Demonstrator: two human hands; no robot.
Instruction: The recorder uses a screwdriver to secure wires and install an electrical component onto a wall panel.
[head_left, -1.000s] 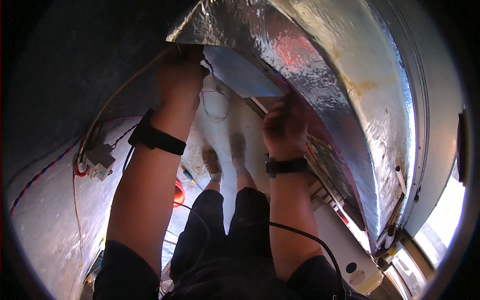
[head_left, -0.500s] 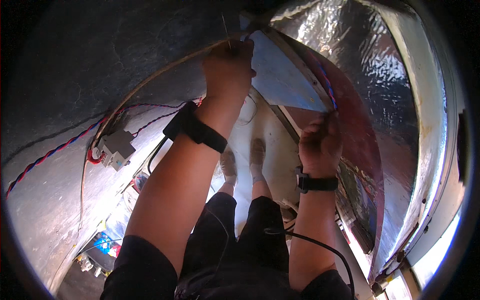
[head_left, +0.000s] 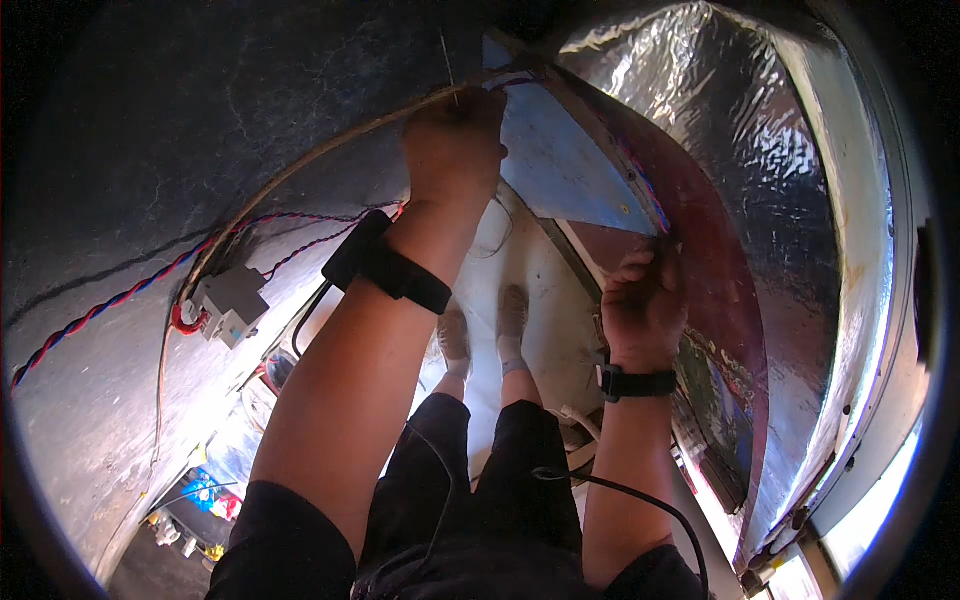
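My left hand (head_left: 453, 150) is raised against the dark wall, its fingers curled closed. A thin stiff wire (head_left: 447, 62) sticks up out of that fist; the rest of what it grips is hidden. Lower and to the right, my right hand (head_left: 645, 305) is closed, fingertips pinched at the lower end of a twisted red-and-blue wire (head_left: 655, 205). This wire runs down along the edge of a blue-grey triangular panel (head_left: 565, 150), beside a dark red curved panel (head_left: 715, 250). A brown cable (head_left: 290, 165) arcs along the wall to my left hand.
A grey electrical box (head_left: 232, 303) is fixed to the left wall, with another twisted red-and-blue wire (head_left: 110, 305) near it. Crinkled silver foil (head_left: 740, 110) covers the surface at upper right. A black cord (head_left: 640, 487) crosses my right forearm. Colourful items (head_left: 205, 495) lie at lower left.
My right hand has shifted slightly down, and the twisted wire above it lies closer to the panel edge. My left hand stays closed in nearly the same place. The view has shifted a little.
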